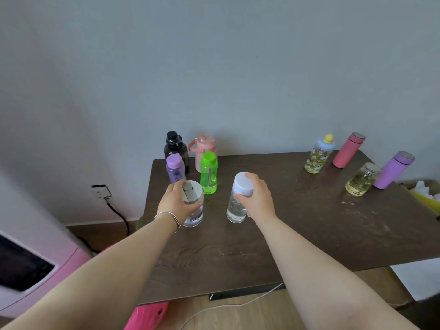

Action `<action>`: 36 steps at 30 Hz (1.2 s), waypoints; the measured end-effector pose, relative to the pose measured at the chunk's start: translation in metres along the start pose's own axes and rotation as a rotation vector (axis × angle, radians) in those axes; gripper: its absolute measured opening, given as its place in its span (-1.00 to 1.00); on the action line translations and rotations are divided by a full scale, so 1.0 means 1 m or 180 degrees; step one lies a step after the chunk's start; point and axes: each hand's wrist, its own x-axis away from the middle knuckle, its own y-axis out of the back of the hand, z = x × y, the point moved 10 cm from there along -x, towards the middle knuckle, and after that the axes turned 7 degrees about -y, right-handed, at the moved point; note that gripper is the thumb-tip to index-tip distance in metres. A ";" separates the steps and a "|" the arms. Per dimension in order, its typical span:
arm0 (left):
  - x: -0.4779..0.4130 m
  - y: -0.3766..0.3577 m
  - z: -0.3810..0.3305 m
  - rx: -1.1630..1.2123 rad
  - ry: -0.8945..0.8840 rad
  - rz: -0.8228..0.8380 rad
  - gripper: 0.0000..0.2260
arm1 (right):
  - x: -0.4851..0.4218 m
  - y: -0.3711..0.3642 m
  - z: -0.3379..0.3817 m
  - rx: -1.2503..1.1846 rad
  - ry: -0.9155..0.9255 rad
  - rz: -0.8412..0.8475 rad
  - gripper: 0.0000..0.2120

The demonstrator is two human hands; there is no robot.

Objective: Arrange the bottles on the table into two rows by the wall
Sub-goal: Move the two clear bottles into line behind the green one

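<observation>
My left hand (pixel 175 201) grips a clear bottle with a beige lid (pixel 193 198) at the table's left side. My right hand (pixel 256 196) holds a clear bottle with a white cap (pixel 238 203) near the middle. Behind them, by the wall, stand a black bottle (pixel 175 148), a pink jug (pixel 204 148), a small purple bottle (pixel 175 168) and a green bottle (pixel 208 172). At the back right stand a flowered bottle with a yellow knob (pixel 319 154), a red flask (pixel 348 150), a glass jar (pixel 362 179) and a purple flask (pixel 394 169).
The dark wooden table (pixel 297 229) stands against a grey wall. A wall socket with a black cable (pixel 101 191) is at the left. A pink appliance (pixel 35 265) sits at the lower left, a cardboard box (pixel 426 194) at the right edge.
</observation>
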 end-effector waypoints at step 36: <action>-0.036 -0.016 0.070 0.0043 0.0155 0.0118 -0.25 | -0.026 -0.101 0.031 0.0322 0.0270 0.0448 -0.39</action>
